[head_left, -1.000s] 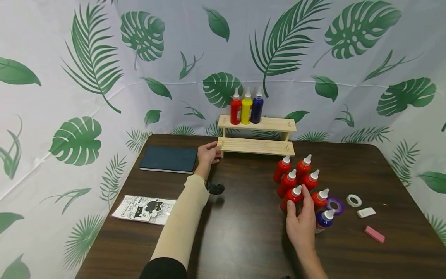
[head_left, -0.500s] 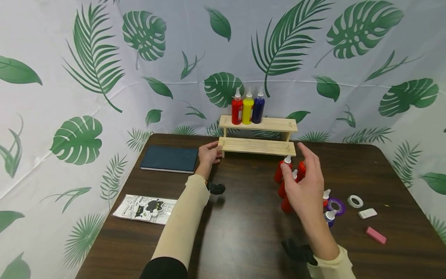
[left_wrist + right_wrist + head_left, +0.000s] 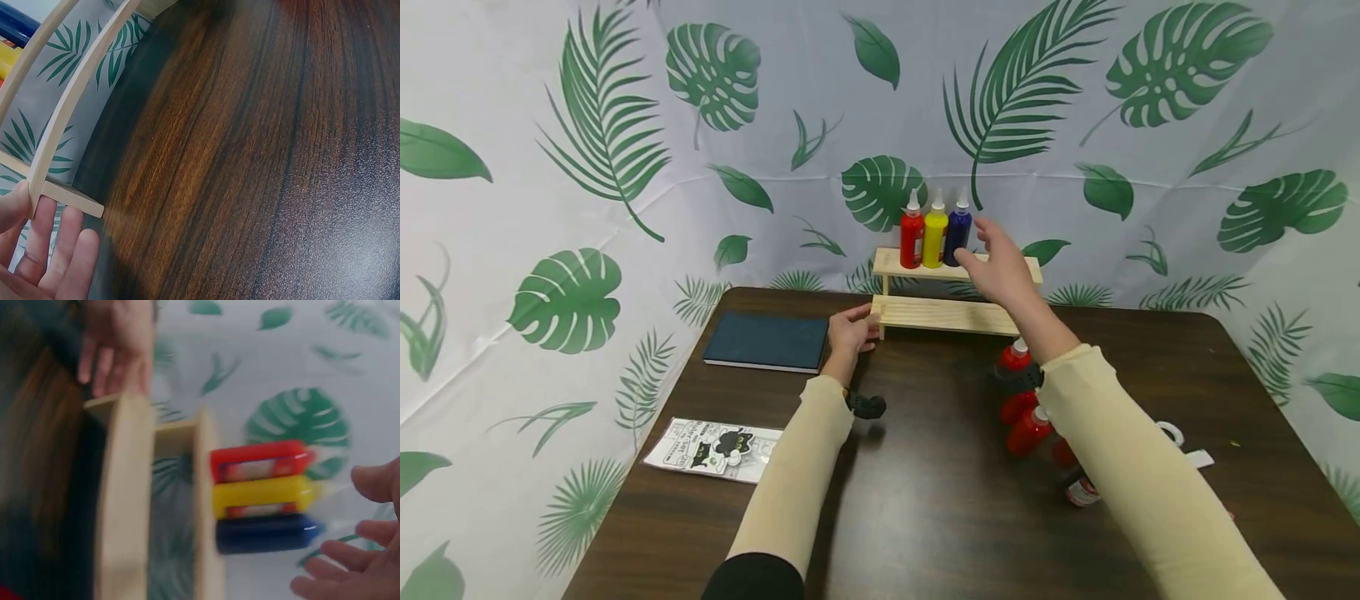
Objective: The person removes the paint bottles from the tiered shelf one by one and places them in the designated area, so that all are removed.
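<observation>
My left hand (image 3: 850, 331) grips the left end of a two-tier wooden shelf (image 3: 936, 313). In the left wrist view its thumb lies over the lower board and its fingers are under it. A red bottle (image 3: 912, 240), a yellow bottle (image 3: 935, 237) and a dark blue bottle (image 3: 957, 232), all with white nozzle caps, stand side by side on the upper board. Just right of the blue bottle hovers my right hand (image 3: 1002, 271), holding nothing. The right wrist view shows its fingers (image 3: 340, 555) spread apart from the bottles.
Several red bottles (image 3: 1028, 432) stand on the dark wood table (image 3: 925, 500), partly hidden by my right forearm. Beyond that sleeve show a white tape roll (image 3: 1172, 432) and a white eraser (image 3: 1201, 458). A dark notebook (image 3: 765, 342) and a printed packet (image 3: 711, 450) lie left.
My right hand has left the red bottles on the table and moved up and forward to the upper board beside the blue bottle. My left hand stays on the shelf.
</observation>
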The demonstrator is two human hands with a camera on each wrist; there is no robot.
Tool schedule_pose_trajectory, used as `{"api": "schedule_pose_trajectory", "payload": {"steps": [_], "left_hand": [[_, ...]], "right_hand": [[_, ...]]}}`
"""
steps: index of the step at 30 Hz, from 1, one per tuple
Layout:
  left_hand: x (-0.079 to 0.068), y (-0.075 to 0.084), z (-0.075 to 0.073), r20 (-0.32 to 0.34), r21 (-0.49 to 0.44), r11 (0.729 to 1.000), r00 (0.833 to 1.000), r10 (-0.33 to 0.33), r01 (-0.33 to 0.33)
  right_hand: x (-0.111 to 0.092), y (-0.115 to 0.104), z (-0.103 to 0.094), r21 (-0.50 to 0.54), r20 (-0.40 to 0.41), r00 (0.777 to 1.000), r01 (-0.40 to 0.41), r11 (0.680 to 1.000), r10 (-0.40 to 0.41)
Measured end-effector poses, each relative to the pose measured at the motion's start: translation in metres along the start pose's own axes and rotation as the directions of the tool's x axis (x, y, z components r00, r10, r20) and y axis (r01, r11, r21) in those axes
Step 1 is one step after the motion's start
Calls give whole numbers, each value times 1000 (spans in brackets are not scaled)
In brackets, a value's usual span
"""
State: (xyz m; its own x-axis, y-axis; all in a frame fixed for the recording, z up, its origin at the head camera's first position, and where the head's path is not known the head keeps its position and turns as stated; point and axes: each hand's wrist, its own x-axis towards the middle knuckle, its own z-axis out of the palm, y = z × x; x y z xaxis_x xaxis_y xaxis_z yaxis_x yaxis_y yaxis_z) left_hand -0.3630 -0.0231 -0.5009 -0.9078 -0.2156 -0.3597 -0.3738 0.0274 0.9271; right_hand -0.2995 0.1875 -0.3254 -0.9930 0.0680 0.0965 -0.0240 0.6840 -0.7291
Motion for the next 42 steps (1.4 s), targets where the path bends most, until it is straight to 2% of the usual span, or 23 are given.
{"api": "schedule_pose_trajectory", "payload": {"steps": [3, 8, 12, 18, 21, 25, 28, 34, 38, 42], "left_hand": [[1, 0, 2, -2, 9, 1000, 1000, -6, 6], [0, 4, 5, -4, 15, 1000, 1000, -21, 22], [0, 7, 6, -1, 10, 1000, 1000, -18, 18], [2, 4, 7, 3, -7, 1000, 1000, -14, 15], [1, 2, 7, 23, -4, 1000, 999, -27, 27], [1, 1, 4, 9, 1, 999, 999, -33, 33], [3, 1, 2, -13, 5, 1000, 1000, -28, 28], [6, -1, 1, -3, 13, 999, 1000, -30, 30], [7, -2, 0, -1, 17, 999, 1000, -31, 31], [6, -2, -2, 5, 12, 1000, 1000, -24, 24]], "right_hand": [[27, 13, 7, 42, 6, 999, -50, 998, 50], [60, 38, 13, 102, -2, 998, -64, 993, 65], [74, 47, 16, 162, 21, 999, -37, 986, 34], [86, 47, 18, 241, 53, 999, -14, 970, 1], [89, 43, 19, 214, 40, 999, -41, 976, 33], [89, 39, 24, 191, 12, 997, -71, 979, 70], [87, 39, 29, 194, -17, 998, -50, 980, 54], [78, 45, 31, 168, -81, 996, -9, 986, 23], [70, 43, 23, 146, -82, 997, 21, 989, -9], [54, 30, 4, 156, -73, 995, 75, 985, -64]]}}
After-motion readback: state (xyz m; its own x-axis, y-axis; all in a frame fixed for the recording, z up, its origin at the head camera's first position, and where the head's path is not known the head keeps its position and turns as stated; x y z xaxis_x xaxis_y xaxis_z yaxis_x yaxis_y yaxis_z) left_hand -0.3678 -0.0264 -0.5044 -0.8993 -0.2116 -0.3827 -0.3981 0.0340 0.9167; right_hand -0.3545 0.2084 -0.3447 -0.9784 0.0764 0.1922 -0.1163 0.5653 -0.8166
